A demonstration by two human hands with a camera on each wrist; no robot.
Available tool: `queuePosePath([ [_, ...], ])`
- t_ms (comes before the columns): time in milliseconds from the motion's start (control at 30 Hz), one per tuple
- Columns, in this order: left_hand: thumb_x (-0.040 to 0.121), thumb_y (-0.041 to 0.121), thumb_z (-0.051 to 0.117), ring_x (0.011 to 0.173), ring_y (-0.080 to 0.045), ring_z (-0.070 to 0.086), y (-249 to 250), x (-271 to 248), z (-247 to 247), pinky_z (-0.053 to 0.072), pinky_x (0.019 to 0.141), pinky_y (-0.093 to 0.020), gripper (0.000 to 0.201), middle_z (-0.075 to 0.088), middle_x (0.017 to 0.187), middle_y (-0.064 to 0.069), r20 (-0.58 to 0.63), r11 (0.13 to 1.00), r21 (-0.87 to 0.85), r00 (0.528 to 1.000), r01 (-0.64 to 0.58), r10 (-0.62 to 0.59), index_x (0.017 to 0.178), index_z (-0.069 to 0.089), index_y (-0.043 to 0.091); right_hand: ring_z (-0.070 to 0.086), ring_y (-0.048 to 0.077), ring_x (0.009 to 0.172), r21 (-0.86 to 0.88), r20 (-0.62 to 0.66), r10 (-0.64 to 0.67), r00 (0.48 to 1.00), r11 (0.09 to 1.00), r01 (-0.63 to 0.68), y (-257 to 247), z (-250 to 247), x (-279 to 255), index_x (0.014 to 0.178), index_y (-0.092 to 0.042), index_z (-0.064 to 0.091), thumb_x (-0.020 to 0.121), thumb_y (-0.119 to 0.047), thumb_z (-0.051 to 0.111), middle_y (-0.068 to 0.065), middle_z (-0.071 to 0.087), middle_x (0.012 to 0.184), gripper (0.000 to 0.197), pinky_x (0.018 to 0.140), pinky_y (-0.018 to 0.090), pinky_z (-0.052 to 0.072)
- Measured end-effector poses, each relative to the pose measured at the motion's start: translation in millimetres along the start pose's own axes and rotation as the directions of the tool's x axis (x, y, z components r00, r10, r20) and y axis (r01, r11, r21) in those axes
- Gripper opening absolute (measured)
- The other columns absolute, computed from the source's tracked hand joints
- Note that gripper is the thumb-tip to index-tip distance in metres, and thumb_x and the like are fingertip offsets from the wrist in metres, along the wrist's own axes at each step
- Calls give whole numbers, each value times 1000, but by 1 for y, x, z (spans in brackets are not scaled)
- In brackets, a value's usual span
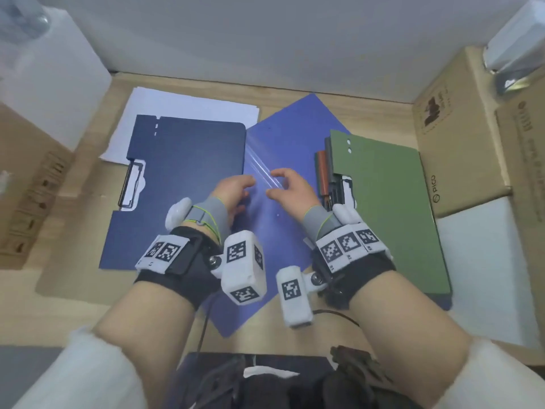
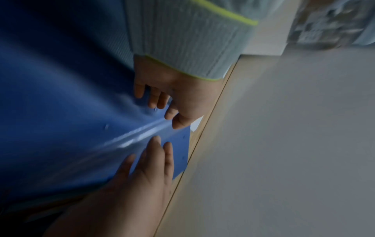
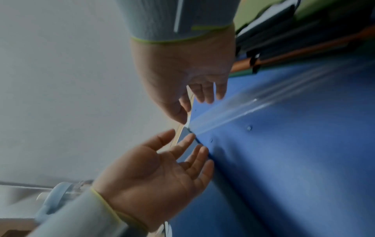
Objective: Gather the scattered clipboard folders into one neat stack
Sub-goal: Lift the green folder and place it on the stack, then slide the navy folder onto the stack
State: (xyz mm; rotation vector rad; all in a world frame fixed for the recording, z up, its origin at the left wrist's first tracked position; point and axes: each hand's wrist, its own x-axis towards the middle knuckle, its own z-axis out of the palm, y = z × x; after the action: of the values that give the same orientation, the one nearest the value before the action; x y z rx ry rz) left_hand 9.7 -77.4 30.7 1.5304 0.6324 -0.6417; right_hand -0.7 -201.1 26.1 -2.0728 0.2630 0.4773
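Observation:
Three clipboard folders lie on the wooden desk (image 1: 380,113) in the head view. A dark navy folder (image 1: 182,184) with a metal clip is at the left. A lighter blue folder (image 1: 283,137) lies slanted in the middle, its glossy spine (image 1: 262,166) facing up. A green folder (image 1: 392,216) at the right tops orange-red and dark folder edges (image 1: 321,172). Both hands are over the blue folder's spine. My left hand (image 1: 236,190) (image 3: 162,162) touches the blue folder (image 3: 284,160) with straight fingers, palm open. My right hand (image 1: 289,184) (image 3: 194,99) hovers with loosely curved fingers at the spine's end.
White paper sheets (image 1: 188,110) lie behind the navy folder. Cardboard boxes (image 1: 451,137) stand along the right side and another cardboard box (image 1: 29,187) at the left, with a white box (image 1: 53,84) at the back left. A wall closes the desk's far edge.

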Motion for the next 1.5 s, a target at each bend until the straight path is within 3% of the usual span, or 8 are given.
queuePosePath([
  [333,84,25,63,149,-30,-5,-40,17,-137,3,120,-39,90,-2,160,-16,-553,838,497,827,224,107,152,5,10,46,22,129,-64,189,103,976,994,-93,-35,87,9,132,-8,47,87,-11,57,11,39,144,47,104,24,31],
  [567,76,25,68,126,-39,43,-46,20,-168,37,105,-42,64,48,135,-21,-536,844,490,839,217,95,131,44,0,47,23,125,-25,104,145,984,989,-144,-37,96,8,133,-10,43,84,-11,61,9,37,143,53,94,20,33],
  [700,85,23,62,93,-29,53,-31,17,-170,37,78,-33,46,60,87,-13,-441,881,424,898,213,-5,120,56,-6,50,21,121,117,-12,166,986,980,-163,-36,94,9,130,-14,47,80,-11,66,5,47,139,54,101,27,38],
  [867,97,33,38,125,-35,49,-7,11,-161,36,102,-34,52,52,136,-22,-418,969,244,906,41,66,129,50,-5,49,14,109,454,-242,249,938,883,-117,-40,72,11,117,-20,56,78,-10,67,1,48,131,42,88,24,36],
  [1033,97,22,33,71,-23,44,19,6,-117,36,69,-27,30,45,69,-2,-330,968,166,914,-188,234,71,45,14,43,11,106,516,-381,246,891,856,-16,-39,28,10,116,-22,56,80,-10,63,2,43,135,39,86,23,32],
  [1200,95,17,35,83,-24,48,23,5,-53,42,78,-33,26,54,88,-9,-19,959,146,969,-243,248,78,54,14,44,13,107,513,-565,344,750,858,-7,-10,-28,-7,89,-40,52,70,-17,64,-6,44,119,32,106,39,36],
  [1333,100,20,34,68,-20,44,15,4,5,38,59,-25,20,48,81,-10,200,975,98,964,-199,176,93,50,11,53,18,108,539,-591,423,687,841,-54,39,-69,-17,75,-45,55,51,-29,64,-6,52,121,30,105,46,39],
  [1500,98,18,40,65,-21,46,-5,4,74,42,56,-20,26,47,74,-9,243,989,89,966,-114,90,72,41,17,55,23,118,480,-508,462,727,853,-206,109,-98,-17,85,-48,57,36,-44,57,-2,54,130,50,103,47,43],
])
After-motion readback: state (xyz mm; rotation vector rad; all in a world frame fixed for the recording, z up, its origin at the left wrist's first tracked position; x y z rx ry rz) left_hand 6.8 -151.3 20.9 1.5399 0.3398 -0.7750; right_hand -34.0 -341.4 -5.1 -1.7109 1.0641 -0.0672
